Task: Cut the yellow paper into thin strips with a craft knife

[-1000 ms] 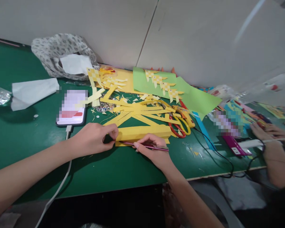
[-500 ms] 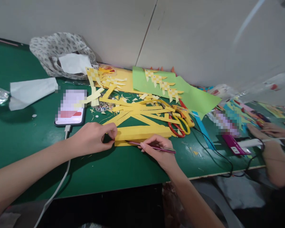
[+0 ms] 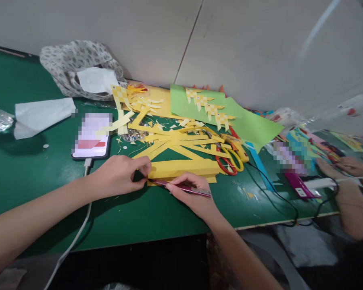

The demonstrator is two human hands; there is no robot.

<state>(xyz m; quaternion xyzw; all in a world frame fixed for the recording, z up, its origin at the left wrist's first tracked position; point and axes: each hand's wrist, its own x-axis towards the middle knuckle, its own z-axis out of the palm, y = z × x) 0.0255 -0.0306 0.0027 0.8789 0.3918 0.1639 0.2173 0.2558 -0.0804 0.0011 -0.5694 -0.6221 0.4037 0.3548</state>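
A folded sheet of yellow paper [image 3: 181, 167] lies near the front of the green table. Its left end is pinched between the thumb and forefinger of my left hand [image 3: 124, 174]. My right hand [image 3: 195, 193] holds a slim purple pen [image 3: 184, 188], whose tip rests at the sheet's lower left, close to my left fingertips. Part of the lower layer is hidden behind my right hand. Just beyond the sheet lie several cut yellow paper strips [image 3: 178, 141]. Red-handled scissors [image 3: 226, 166] sit past the sheet's right end.
A phone [image 3: 93, 135] on a white cable lies to the left. Green paper [image 3: 254, 123] with woven paper fish [image 3: 210, 108] is at the back. A patterned cloth bag [image 3: 78, 60] stands at the back left. At the right, another person's hands [image 3: 347, 167] rest near a purple power strip [image 3: 301, 187].
My right hand has moved the pen leftward along the yellow paper, bringing its tip close to my left fingers. My left hand keeps its pinch on the paper's end.
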